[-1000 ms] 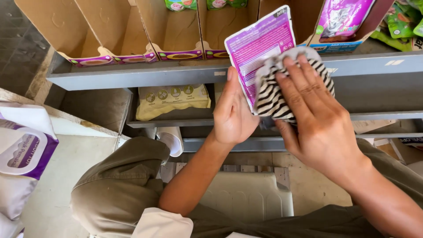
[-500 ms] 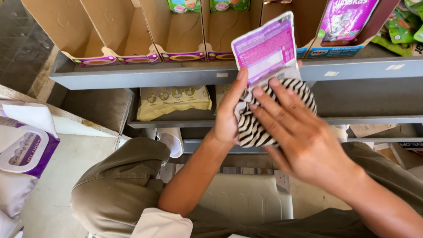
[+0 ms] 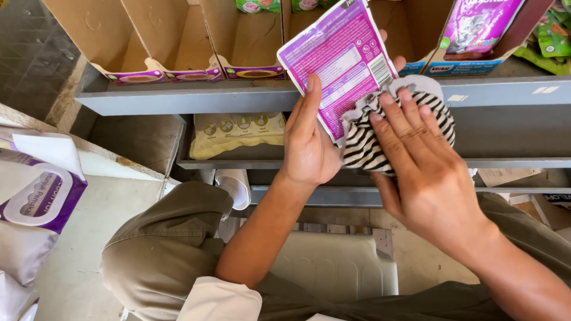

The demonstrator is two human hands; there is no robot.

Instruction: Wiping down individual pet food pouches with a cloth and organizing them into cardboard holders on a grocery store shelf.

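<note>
Grey metal shelving (image 3: 196, 101) fills the upper view, two tiers visible, paint dull and dusty. Top tier carries a row of open cardboard display trays (image 3: 172, 41), brown inside with purple fronts; several show bare bottoms, one at right holds a purple pouch standing upright (image 3: 476, 27). Lower tier holds a flat pale-yellow packet (image 3: 238, 134) lying on its face. Purple-and-white pouch (image 3: 342, 62) is held up in front of the top shelf edge, tilted, printed back toward the camera. Left hand (image 3: 309, 142) grips its lower left edge, thumb laid along the front, other fingers wrapped behind. Right hand (image 3: 425, 172) presses a black-and-white striped cloth (image 3: 372, 137) against the pouch's lower right corner, fingers (image 3: 392, 128) spread flat over the fabric. Person crouches, olive trousers (image 3: 160, 255) at bottom. Floor is pale concrete (image 3: 71, 255); a white-and-purple bag (image 3: 35, 196) sits at left edge.
</note>
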